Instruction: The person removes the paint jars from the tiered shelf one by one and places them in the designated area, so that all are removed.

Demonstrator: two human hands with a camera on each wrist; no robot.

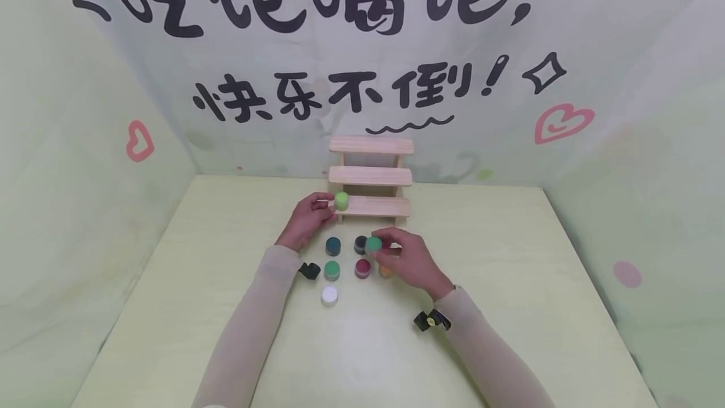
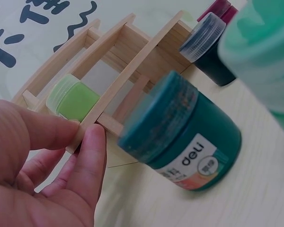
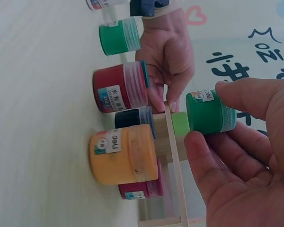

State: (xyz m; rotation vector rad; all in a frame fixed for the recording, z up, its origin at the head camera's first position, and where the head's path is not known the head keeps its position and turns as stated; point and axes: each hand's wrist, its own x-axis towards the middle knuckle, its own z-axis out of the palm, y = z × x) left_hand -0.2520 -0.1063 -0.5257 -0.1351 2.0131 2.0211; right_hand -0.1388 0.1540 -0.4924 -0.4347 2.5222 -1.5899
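Observation:
My left hand pinches the left end of the lowest step of a small wooden three-step rack. Beside those fingertips a light green paint jar stands on that step. My right hand holds a green paint jar between thumb and fingers, raised above the table in front of the rack. Below it are a dark paint jar, an orange paint jar and a magenta paint jar, partly hidden in the head view.
A teal paint jar stands near my left wrist. Another green jar, a red jar and a white jar are on the pale table. A printed cloth wall rises behind the rack.

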